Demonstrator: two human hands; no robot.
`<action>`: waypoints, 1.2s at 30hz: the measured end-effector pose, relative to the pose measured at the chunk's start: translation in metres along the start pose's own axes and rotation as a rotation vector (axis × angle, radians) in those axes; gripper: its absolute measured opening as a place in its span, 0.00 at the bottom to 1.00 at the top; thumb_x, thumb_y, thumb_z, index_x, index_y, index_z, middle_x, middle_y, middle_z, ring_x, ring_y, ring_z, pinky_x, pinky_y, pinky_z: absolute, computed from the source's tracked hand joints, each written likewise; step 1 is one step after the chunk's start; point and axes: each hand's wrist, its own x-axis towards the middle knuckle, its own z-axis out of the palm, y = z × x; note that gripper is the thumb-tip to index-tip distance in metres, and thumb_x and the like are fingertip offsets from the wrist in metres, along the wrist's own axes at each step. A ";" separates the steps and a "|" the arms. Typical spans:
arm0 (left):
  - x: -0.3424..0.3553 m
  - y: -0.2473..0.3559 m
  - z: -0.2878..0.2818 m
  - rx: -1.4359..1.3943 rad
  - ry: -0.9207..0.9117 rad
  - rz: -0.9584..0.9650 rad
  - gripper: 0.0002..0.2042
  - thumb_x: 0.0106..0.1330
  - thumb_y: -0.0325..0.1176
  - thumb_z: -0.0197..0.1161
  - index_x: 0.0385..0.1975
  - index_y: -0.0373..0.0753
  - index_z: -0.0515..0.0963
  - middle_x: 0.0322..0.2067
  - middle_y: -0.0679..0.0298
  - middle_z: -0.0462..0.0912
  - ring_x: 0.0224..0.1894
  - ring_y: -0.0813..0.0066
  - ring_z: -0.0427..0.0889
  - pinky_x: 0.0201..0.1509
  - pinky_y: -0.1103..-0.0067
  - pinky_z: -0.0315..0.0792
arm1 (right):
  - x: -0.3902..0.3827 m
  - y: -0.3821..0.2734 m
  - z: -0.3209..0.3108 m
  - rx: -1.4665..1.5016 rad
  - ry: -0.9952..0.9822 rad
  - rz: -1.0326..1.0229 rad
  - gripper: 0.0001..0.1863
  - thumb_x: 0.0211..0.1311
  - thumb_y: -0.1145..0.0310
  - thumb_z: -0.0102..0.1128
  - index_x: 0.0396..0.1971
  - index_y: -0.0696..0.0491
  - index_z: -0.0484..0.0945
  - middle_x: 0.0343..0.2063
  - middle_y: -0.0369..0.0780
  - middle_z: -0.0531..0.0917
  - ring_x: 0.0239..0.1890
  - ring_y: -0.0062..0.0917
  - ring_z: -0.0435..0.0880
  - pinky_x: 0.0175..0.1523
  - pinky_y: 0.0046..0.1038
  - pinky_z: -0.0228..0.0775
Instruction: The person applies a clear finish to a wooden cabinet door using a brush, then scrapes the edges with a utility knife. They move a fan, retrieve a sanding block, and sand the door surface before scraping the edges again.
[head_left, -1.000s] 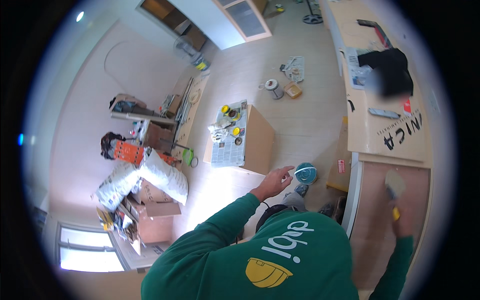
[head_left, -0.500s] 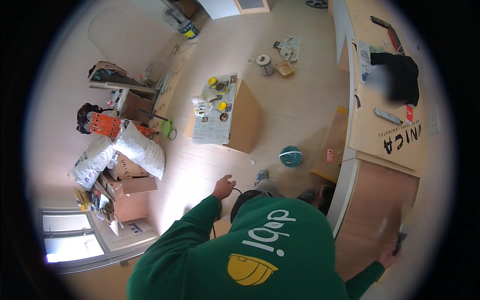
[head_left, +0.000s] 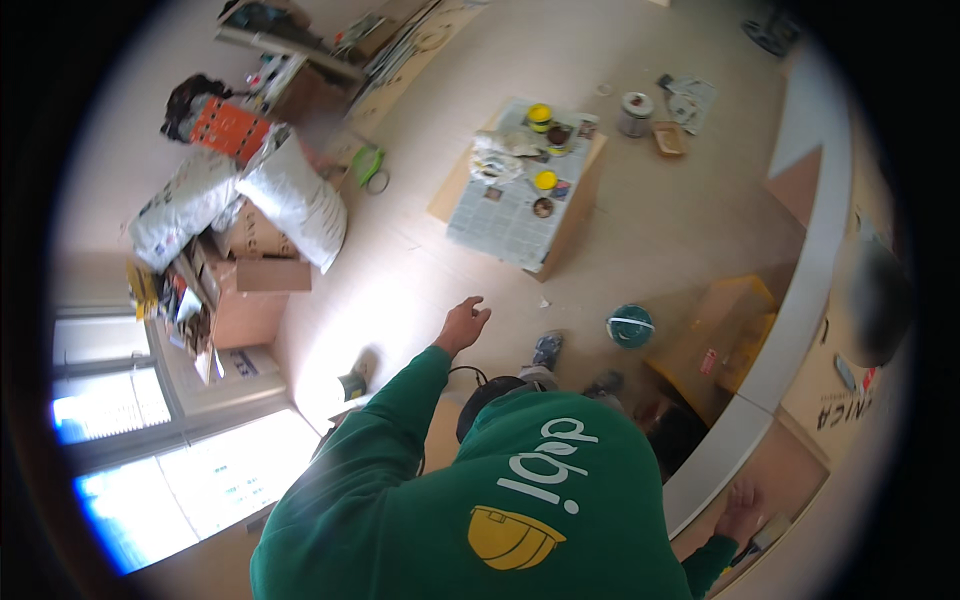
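My left hand (head_left: 465, 325) is out over the floor at the middle, fingers apart and holding nothing. At the lower right, my right hand (head_left: 740, 515) is over the reddish-brown panel (head_left: 785, 465) of the worktop. It grips a paintbrush (head_left: 768, 535) with a dark handle and pale bristles, partly hidden and blurred. Both arms are in green sleeves, and the green sweatshirt (head_left: 600, 480) fills the lower middle. A teal bucket (head_left: 630, 326) stands on the floor beyond my feet.
A newspaper-covered box (head_left: 510, 215) holds yellow-lidded cans and a rag. Behind it are a paint can (head_left: 636, 114) and a wooden tray (head_left: 669, 139). White sacks (head_left: 295, 205) and cardboard boxes (head_left: 255, 300) crowd the left. A utility knife (head_left: 845, 373) lies on the right worktop.
The view has turned, so the room's things sit farther right and the window shows more. My right hand with the paintbrush has drawn in from the panel's outer edge. The left hand stays open.
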 end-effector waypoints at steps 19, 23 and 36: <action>0.010 -0.207 -0.239 -0.709 0.549 -0.381 0.23 0.74 0.40 0.59 0.64 0.33 0.75 0.41 0.55 0.89 0.39 0.71 0.87 0.42 0.75 0.79 | 0.042 0.192 0.669 -1.485 -1.043 -0.472 0.22 0.65 0.53 0.63 0.53 0.49 0.84 0.47 0.51 0.87 0.45 0.46 0.88 0.57 0.43 0.79; 0.093 -0.265 -0.330 -0.750 0.479 -0.330 0.22 0.75 0.38 0.59 0.65 0.35 0.75 0.40 0.59 0.89 0.38 0.75 0.86 0.40 0.77 0.78 | 0.034 0.276 0.688 -1.770 -1.274 -0.468 0.23 0.62 0.56 0.66 0.55 0.49 0.85 0.51 0.52 0.85 0.49 0.45 0.87 0.59 0.42 0.78; 0.384 -0.234 -0.619 -0.695 0.421 0.101 0.23 0.77 0.38 0.58 0.67 0.32 0.72 0.43 0.57 0.87 0.43 0.70 0.84 0.50 0.75 0.78 | -0.127 0.263 1.032 -2.018 -1.516 0.043 0.20 0.67 0.52 0.64 0.49 0.51 0.88 0.30 0.38 0.91 0.35 0.27 0.91 0.49 0.33 0.81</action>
